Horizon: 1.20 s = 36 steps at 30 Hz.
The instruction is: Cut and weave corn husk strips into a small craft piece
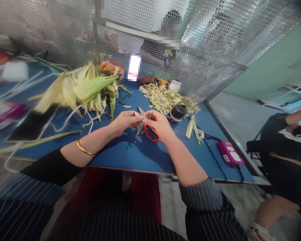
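Note:
Over the blue table (130, 157), my left hand (126, 122) and my right hand (158, 124) meet, fingertips pinched together on a small piece of corn husk (138, 117). Red-handled scissors (152, 133) lie under and beside my right hand, blades pointing away. A big bunch of corn husks (90, 88) is to the left behind my left hand. Beyond my right hand stands a spool of black thread (177, 112), with a heap of husk scraps (165, 97) behind it.
A purple packet (230, 153) and a black strap are at the right edge. A dark tablet-like object (32, 124) and white cords lie left. A lit phone (134, 67) stands near the perforated metal screen (130, 36). Another person (283, 157) sits at far right.

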Available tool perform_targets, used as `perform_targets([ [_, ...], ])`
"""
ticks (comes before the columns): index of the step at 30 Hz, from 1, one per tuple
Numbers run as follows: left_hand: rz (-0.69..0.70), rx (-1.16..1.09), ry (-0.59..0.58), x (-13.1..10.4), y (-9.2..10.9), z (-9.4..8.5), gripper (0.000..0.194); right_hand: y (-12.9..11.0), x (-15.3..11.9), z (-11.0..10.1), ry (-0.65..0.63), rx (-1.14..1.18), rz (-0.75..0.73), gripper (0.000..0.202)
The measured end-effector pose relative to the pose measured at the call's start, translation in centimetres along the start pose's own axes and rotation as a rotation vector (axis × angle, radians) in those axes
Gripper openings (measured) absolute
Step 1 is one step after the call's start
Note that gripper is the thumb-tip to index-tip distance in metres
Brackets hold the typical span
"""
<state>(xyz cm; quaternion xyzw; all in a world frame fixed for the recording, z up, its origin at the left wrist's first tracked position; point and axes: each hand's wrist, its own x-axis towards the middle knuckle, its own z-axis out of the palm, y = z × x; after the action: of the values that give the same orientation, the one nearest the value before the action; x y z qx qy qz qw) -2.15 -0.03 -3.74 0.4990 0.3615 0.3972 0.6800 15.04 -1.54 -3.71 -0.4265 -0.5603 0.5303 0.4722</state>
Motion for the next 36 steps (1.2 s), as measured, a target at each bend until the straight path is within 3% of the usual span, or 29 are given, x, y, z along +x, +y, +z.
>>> perform_targets([
  [3, -0.036, 0.003, -0.046, -0.05, -0.06, 0.06, 0.04, -0.08, -0.03, 0.04, 0.01, 0.002, -0.003, 0.033],
  [7, -0.022, 0.06, -0.092, -0.05, -0.17, 0.1, 0.039, -0.28, 0.04, -0.05, 0.133, -0.07, -0.047, 0.031],
  [11, 0.106, 0.227, -0.072, -0.03, -0.4, 0.11, 0.032, -0.41, 0.01, -0.11, 0.078, -0.082, 0.004, 0.024],
  [20, 0.221, 0.446, -0.041, -0.4, -0.04, 0.1, 0.034, 0.05, -0.03, -0.51, -0.017, 0.066, 0.065, 0.021],
  [26, 0.327, 0.678, 0.031, -0.59, -0.11, 0.06, 0.035, 0.06, 0.02, -0.25, 0.023, 0.128, 0.082, 0.022],
  [33, 0.216, 0.572, 0.025, -0.17, -0.47, 0.08, 0.036, 0.29, 0.21, -0.42, 0.085, 0.116, 0.066, 0.023],
  [36, 0.242, 0.571, -0.011, -0.24, -0.35, 0.1, 0.034, 0.3, 0.26, -0.56, 0.09, 0.084, 0.059, 0.025],
])
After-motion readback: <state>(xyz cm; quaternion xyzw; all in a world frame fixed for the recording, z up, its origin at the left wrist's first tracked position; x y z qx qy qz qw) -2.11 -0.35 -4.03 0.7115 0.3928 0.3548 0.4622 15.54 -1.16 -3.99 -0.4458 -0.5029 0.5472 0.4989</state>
